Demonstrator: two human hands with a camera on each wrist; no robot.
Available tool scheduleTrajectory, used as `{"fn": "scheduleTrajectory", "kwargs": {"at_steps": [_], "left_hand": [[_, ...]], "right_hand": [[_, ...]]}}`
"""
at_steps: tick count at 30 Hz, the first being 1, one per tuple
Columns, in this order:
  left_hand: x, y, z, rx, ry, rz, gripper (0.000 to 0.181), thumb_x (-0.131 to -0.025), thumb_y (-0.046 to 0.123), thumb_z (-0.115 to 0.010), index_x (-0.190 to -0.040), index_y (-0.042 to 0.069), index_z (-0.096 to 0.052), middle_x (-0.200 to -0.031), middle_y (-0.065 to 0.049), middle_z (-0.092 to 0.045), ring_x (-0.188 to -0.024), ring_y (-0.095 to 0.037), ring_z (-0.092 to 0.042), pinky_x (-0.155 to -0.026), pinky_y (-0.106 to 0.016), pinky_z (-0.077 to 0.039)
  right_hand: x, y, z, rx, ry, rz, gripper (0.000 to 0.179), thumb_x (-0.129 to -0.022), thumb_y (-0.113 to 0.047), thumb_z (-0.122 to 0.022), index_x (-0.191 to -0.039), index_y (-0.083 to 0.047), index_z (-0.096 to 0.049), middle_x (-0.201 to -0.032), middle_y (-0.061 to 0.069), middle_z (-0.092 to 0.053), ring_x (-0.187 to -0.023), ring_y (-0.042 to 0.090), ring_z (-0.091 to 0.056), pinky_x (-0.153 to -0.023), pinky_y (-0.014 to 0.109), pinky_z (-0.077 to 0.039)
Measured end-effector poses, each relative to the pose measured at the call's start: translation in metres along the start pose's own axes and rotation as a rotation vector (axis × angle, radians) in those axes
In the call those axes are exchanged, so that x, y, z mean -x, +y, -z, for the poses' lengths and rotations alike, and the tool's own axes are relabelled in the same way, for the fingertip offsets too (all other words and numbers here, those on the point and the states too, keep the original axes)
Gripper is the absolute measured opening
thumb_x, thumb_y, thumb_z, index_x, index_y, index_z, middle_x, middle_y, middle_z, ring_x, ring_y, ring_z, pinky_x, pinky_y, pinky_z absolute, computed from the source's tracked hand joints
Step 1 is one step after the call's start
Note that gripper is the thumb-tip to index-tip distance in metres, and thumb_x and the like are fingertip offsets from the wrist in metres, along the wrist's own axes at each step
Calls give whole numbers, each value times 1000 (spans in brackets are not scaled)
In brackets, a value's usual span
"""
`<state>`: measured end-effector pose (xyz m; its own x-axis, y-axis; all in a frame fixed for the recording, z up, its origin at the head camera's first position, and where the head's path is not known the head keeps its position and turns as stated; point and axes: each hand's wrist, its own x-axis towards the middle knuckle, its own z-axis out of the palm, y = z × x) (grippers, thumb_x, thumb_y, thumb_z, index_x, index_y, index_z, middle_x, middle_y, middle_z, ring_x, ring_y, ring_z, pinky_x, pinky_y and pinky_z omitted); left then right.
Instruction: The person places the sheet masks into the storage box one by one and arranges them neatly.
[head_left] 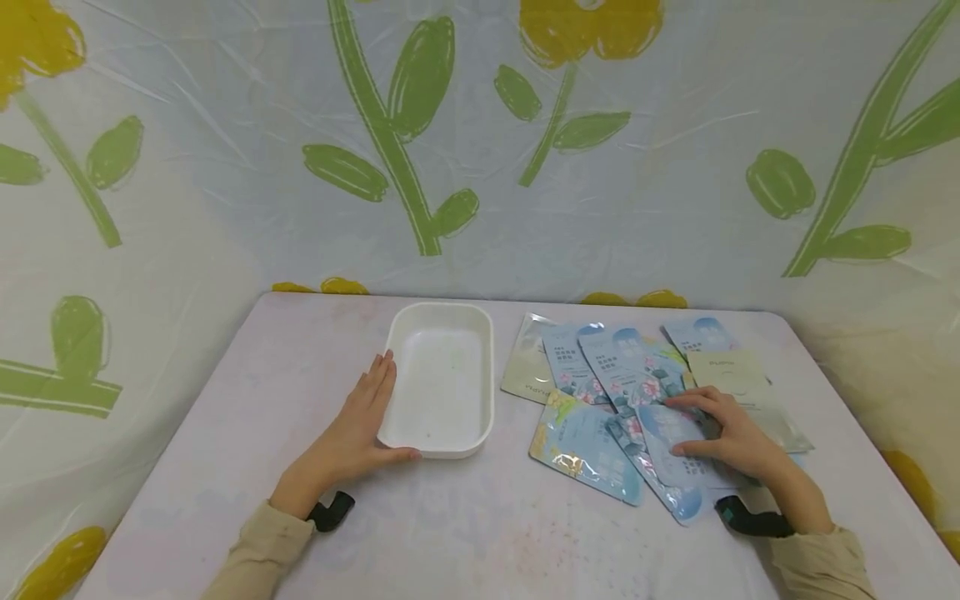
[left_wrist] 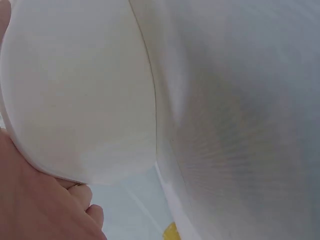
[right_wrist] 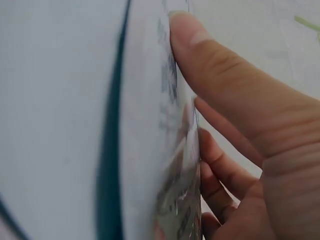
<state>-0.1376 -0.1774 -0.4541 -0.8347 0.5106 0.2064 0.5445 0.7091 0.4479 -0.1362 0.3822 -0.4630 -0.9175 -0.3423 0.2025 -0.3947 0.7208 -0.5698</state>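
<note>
A white plastic tray (head_left: 444, 387) stands left of the middle of the table. My left hand (head_left: 348, 437) rests along its left side, fingers straight and the thumb at the near left corner. In the left wrist view the tray wall (left_wrist: 85, 95) fills much of the frame beside that hand. To the right lies a spread of flat sheet mask packets. My right hand (head_left: 738, 433) touches a pale blue packet (head_left: 671, 454) on top, with thumb and fingers spread apart. In the right wrist view the thumb (right_wrist: 220, 70) lies against the glossy packet (right_wrist: 145, 130).
Several overlapping packets surround the right hand: blue flowered ones (head_left: 622, 367), a blue and gold one (head_left: 581, 450), a silvery one (head_left: 528, 362) and a pale yellow-green one (head_left: 723, 375). The table (head_left: 510, 533) meets a flower-printed curtain (head_left: 247, 150) at the back.
</note>
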Motion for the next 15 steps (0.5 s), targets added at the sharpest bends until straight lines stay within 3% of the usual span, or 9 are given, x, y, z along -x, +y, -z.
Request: {"fn": "scheduleTrajectory", "kwargs": {"at_steps": [10, 15], "left_hand": [[0, 1, -1, 0, 9, 3, 126, -78, 67, -72, -157, -4, -3, -166, -16, 1, -152, -29, 5, -122, -47, -5], [1, 2, 0, 0, 12, 7, 126, -78, 67, -72, -157, -4, -3, -166, -16, 0, -152, -29, 4, -122, -48, -6]], "right_hand": [[1, -4, -2, 56, 26, -31, 62, -66, -22, -93, -121, -10, -69, -105, 5, -51, -92, 13, -35, -74, 26, -26], [0, -7, -3, 57, 1, -92, 58, -67, -26, -93, -116, -9, -68, -105, 5, -52, -89, 11, -37, -72, 23, -31]]}}
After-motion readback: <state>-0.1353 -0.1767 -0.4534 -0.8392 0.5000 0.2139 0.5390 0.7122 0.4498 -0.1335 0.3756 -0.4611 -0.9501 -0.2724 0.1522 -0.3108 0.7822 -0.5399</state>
